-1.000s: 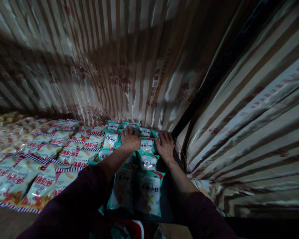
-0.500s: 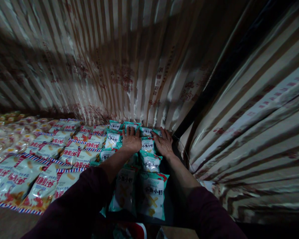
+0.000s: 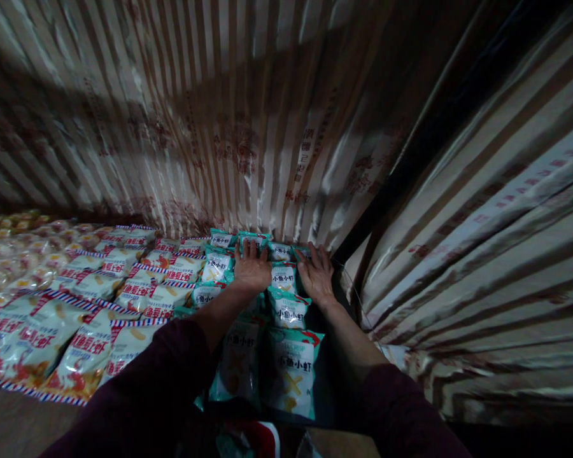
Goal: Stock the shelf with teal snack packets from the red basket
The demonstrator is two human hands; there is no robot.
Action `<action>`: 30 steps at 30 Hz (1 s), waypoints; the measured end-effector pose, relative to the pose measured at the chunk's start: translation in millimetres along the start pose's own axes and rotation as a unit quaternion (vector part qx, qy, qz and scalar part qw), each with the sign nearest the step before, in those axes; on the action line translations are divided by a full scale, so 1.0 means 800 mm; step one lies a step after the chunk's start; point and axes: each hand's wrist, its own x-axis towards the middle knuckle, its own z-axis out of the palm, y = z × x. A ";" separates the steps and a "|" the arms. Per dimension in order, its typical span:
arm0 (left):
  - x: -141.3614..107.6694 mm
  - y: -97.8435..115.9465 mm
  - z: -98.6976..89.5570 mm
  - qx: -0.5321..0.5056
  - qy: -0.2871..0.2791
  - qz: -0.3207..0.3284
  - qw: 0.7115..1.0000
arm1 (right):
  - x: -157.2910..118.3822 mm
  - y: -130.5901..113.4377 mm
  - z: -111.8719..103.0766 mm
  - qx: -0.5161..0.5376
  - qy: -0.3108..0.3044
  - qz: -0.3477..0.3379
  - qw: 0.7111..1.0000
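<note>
Rows of teal-and-white snack bags (image 3: 290, 372) with dark lettering lie in front of me, reaching back to the striped curtain. My left hand (image 3: 252, 268) rests palm down with fingers spread on the bags in the far rows, covering part of them. My right hand (image 3: 316, 275) lies at the right end of the far rows, fingers apart, its thumb side touching a small teal bag (image 3: 302, 252) partly hidden by it. Neither hand is closed round a bag. My left forearm hides some bags in the middle rows.
White snack bags (image 3: 88, 346) with red lettering and striped edges fill the left side. Beyond them lie clear-wrapped round items (image 3: 19, 264). A striped curtain (image 3: 248, 127) hangs behind and to the right, with a dark slanted pole (image 3: 386, 203). A red-and-white object (image 3: 267, 439) is at the bottom edge.
Almost nothing differs. My right hand has shifted slightly to the right, while my left hand stays on the bags.
</note>
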 end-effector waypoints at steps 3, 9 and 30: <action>-0.005 0.001 -0.007 -0.003 0.035 0.017 0.999 | -0.009 -0.002 -0.008 0.016 0.047 -0.012 0.999; -0.065 -0.002 -0.014 -0.102 0.167 0.047 0.980 | -0.035 -0.019 -0.042 0.157 0.130 0.023 0.979; -0.288 0.050 0.052 -0.085 0.212 0.067 0.971 | -0.178 -0.111 -0.088 0.431 -0.060 0.191 0.880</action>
